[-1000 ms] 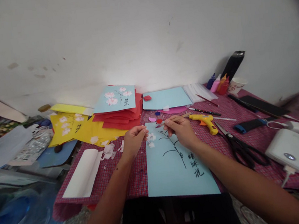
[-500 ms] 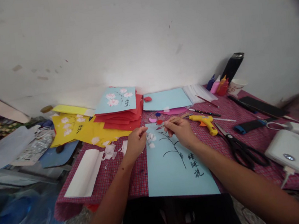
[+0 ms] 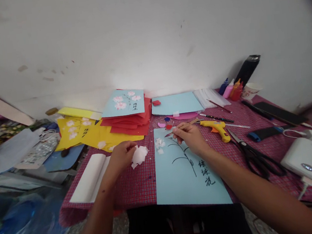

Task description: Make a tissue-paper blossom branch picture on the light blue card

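Observation:
The light blue sheet [image 3: 178, 182] lies before me, with a black-inked branch [image 3: 184, 153] and written characters on it. Near its upper left edge sits a cluster of small white paper pieces [image 3: 159, 144]. My right hand [image 3: 191, 137] grips a wooden-handled paintbrush [image 3: 192, 122] over the top of the sheet, dark tip pointing left. My left hand [image 3: 119, 157] is left of the sheet, at a heap of torn white paper scraps [image 3: 140, 155]. Its fingers are drawn together at the scraps; what lies between them is hidden.
Palette wells of paint [image 3: 168, 127] stand behind the sheet. At right are a yellow glue gun [image 3: 217, 128], black scissors [image 3: 256, 157] and a white power box [image 3: 310, 158]. Folded white paper [image 3: 88, 178], yellow sheets [image 3: 101, 135] and a red stack [image 3: 134, 125] lie left and back.
My left hand has moved left, away from the edge of the blue sheet to the torn paper scraps. My right hand stays over the sheet with the paintbrush. The view has shifted slightly.

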A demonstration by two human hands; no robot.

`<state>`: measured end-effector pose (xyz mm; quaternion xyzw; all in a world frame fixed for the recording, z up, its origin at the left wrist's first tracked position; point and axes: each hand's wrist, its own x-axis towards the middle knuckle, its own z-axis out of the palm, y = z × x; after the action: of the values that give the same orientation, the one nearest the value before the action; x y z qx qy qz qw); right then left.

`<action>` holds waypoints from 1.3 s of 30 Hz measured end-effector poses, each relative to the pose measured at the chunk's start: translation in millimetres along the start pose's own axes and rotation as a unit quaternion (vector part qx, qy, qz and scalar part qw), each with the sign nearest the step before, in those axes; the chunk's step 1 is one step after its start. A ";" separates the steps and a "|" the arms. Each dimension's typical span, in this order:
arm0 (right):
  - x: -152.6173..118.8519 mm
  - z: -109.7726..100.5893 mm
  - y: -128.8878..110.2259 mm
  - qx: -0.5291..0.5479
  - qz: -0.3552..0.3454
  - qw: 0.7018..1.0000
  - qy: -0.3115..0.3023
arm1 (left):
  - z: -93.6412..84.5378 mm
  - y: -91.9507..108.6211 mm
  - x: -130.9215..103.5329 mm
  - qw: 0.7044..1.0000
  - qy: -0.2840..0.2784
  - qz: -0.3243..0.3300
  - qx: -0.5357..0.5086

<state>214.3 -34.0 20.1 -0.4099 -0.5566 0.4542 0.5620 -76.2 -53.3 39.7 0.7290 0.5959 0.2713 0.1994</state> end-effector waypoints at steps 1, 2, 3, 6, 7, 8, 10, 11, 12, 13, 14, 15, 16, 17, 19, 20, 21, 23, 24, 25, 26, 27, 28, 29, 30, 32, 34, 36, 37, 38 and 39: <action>0.0 -0.2 0.2 -0.002 0.000 1.000 0.000 | -0.2 -3.1 -3.2 1.000 -0.004 0.010 0.027; -0.1 -0.4 0.3 -0.004 0.002 1.000 -0.001 | 0.2 -5.2 -6.6 0.999 -0.002 0.018 0.048; -0.2 -0.5 0.3 -0.006 0.003 1.000 -0.003 | 0.9 -6.1 -10.2 0.998 0.001 0.024 0.065; -0.7 -0.4 -0.1 -0.012 0.002 1.000 -0.004 | 3.1 -3.5 -21.0 0.994 -0.003 0.029 0.104; -0.8 -0.2 -0.2 -0.013 0.000 1.000 -0.004 | 3.7 -1.3 -24.2 0.993 -0.007 0.028 0.112; -0.8 -0.1 -0.1 -0.014 0.000 1.000 -0.004 | 4.2 1.1 -27.1 0.992 -0.009 0.027 0.119; -0.8 0.1 0.4 -0.011 0.001 1.000 -0.006 | 5.2 5.6 -31.1 0.991 -0.011 0.025 0.130; -0.6 0.2 0.7 -0.009 0.002 1.000 -0.005 | 5.8 7.4 -32.2 0.991 -0.013 0.023 0.135; -0.5 0.1 1.0 -0.007 0.004 1.000 -0.005 | 6.3 8.5 -32.6 0.990 -0.017 0.022 0.138; -0.4 0.1 1.3 -0.005 0.005 1.000 -0.003 | 6.7 8.9 -32.6 0.990 -0.023 0.022 0.140; -0.3 0.0 1.4 -0.003 0.006 1.000 -0.002 | 7.2 8.8 -32.2 0.989 -0.030 0.024 0.141; -0.2 -0.1 1.5 -0.002 0.006 1.000 -0.002 | 7.6 8.2 -31.6 0.989 -0.038 0.027 0.140; -0.1 -0.2 1.5 -0.002 0.006 1.000 -0.003 | 8.0 7.2 -31.0 0.989 -0.043 0.033 0.137; -0.1 -0.2 1.6 -0.003 0.005 1.000 -0.004 | 8.3 6.0 -30.5 0.989 -0.045 0.037 0.135; -0.1 -0.3 1.6 -0.003 0.004 1.000 -0.005 | 9.0 3.5 -29.9 0.990 -0.037 0.037 0.134; -0.1 -0.3 1.7 -0.004 0.005 1.000 -0.005 | 9.3 2.3 -29.7 0.990 -0.031 0.035 0.133; -0.2 -0.3 1.6 -0.004 0.005 1.000 -0.004 | 9.5 1.5 -29.4 0.991 -0.024 0.031 0.131; -0.4 -0.3 1.2 -0.005 0.005 1.000 -0.002 | 9.1 0.7 -28.9 0.992 -0.008 0.019 0.122; -0.6 -0.3 0.8 -0.006 0.004 1.000 -0.002 | 8.5 0.9 -28.6 0.993 0.002 0.015 0.113; -0.9 -0.2 0.3 -0.008 0.003 1.000 -0.003 | 7.5 1.6 -28.3 0.995 0.013 0.012 0.100; -1.2 -0.1 -0.3 -0.009 0.001 1.000 -0.002 | 6.3 2.8 -28.0 0.996 0.026 0.008 0.081; -1.5 -0.1 -1.0 -0.009 -0.001 1.000 -0.002 | 5.1 4.5 -27.6 0.998 0.040 0.005 0.057; -1.7 0.0 -1.8 -0.010 0.000 1.000 -0.003 | 4.3 6.6 -26.9 0.998 0.052 -0.001 0.026; -1.9 0.1 -2.4 -0.012 0.001 1.000 -0.003 | 4.0 9.2 -25.9 0.998 0.061 -0.011 -0.013; -2.0 0.1 -3.0 -0.012 0.002 1.000 -0.004 | 4.8 12.2 -24.3 0.996 0.066 -0.027 -0.060; -2.0 0.2 -3.9 -0.006 0.002 1.000 -0.006 | 9.9 19.8 -19.0 0.979 0.063 -0.065 -0.183; -1.8 0.1 -4.6 0.011 -0.004 1.000 -0.008 | 19.8 29.6 -11.2 0.938 0.049 -0.094 -0.329; -2.0 0.0 -5.2 0.033 -0.010 0.999 -0.016 | 32.8 41.1 -2.4 0.895 0.039 -0.115 -0.430; -2.2 0.0 -5.6 0.042 -0.013 0.999 -0.023 | 39.7 47.1 1.6 0.879 0.033 -0.122 -0.461; -2.6 0.0 -5.9 0.049 -0.016 0.998 -0.030 | 46.4 52.7 5.1 0.864 0.024 -0.122 -0.488; -3.1 0.1 -6.2 0.052 -0.018 0.998 -0.037 | 52.6 57.7 7.8 0.853 0.015 -0.121 -0.507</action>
<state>214.6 -38.5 25.3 -0.3528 -0.5601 0.4874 0.5694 2.1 -56.0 35.7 0.4442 0.4623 0.5206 0.5638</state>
